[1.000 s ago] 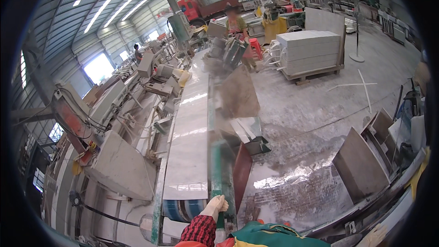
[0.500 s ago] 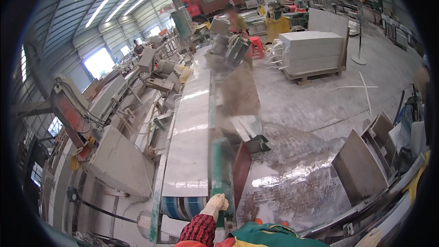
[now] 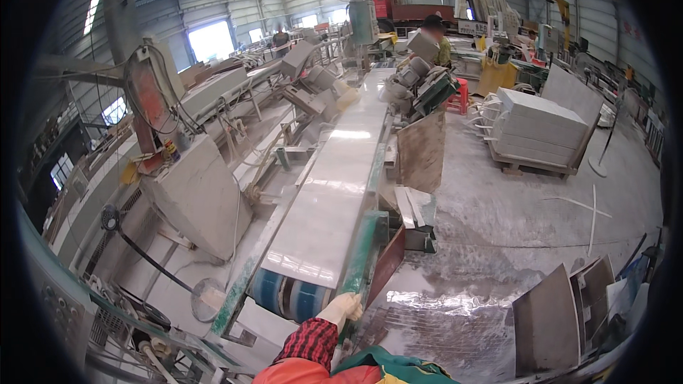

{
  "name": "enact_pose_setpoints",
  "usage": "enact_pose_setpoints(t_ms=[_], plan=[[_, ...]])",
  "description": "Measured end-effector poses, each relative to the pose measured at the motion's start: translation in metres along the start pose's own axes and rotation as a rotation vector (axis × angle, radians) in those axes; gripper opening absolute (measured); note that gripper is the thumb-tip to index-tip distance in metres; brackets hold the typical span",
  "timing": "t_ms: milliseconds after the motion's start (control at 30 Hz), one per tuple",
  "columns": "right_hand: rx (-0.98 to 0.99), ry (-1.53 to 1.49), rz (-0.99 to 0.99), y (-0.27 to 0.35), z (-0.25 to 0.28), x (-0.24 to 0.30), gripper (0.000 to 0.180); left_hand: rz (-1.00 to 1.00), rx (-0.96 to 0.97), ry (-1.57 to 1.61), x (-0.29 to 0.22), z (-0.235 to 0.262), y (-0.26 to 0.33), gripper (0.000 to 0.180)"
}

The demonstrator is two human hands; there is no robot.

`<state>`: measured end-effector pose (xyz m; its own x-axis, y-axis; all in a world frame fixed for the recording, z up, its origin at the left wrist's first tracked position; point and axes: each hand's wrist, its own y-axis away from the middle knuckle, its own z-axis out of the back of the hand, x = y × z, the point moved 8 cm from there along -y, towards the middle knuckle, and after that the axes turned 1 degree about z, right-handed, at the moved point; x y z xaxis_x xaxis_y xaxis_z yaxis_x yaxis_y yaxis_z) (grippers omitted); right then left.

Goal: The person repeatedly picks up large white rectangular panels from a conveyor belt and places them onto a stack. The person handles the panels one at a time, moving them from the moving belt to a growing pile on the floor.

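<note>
Industrial workshop, apparently stone: metal walls (image 3: 245,13), conveyor (image 3: 363,245), motors (image 3: 416,72), slabs (image 3: 537,131) stacked on pallet (image 3: 533,162), truck (image 3: 380,6) parked indoors.

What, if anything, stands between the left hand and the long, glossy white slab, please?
Nothing visible stands between them: the left hand appears to rest on the scuffed green metal rail, close beside the near right corner of the long, glossy white slab. The blue-banded cylindrical roller lies lower, at the slab's near end.
</note>
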<state>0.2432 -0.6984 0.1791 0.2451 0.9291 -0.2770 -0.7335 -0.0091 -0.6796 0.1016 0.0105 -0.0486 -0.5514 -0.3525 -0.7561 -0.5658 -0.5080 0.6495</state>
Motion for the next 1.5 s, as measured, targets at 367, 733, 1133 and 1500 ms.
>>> enact_pose_setpoints(t_ms=[367, 733, 1133, 1500], plan=[[0.046, -0.14, -0.003, 0.0, -0.007, 0.007, 0.025, -0.168, 0.087, 0.061, -0.002, 0.0, 0.003, 0.043], [0.077, -0.179, 0.012, 0.002, -0.004, 0.009, 0.025, -0.203, 0.101, 0.111, -0.043, -0.006, 0.054, 0.038], [0.107, -0.202, 0.03, 0.002, -0.002, 0.011, 0.025, -0.203, 0.076, 0.082, -0.044, -0.003, 0.055, 0.038], [0.12, -0.219, 0.034, 0.0, 0.0, 0.011, 0.025, -0.155, 0.104, 0.126, -0.033, -0.003, 0.043, 0.039]])
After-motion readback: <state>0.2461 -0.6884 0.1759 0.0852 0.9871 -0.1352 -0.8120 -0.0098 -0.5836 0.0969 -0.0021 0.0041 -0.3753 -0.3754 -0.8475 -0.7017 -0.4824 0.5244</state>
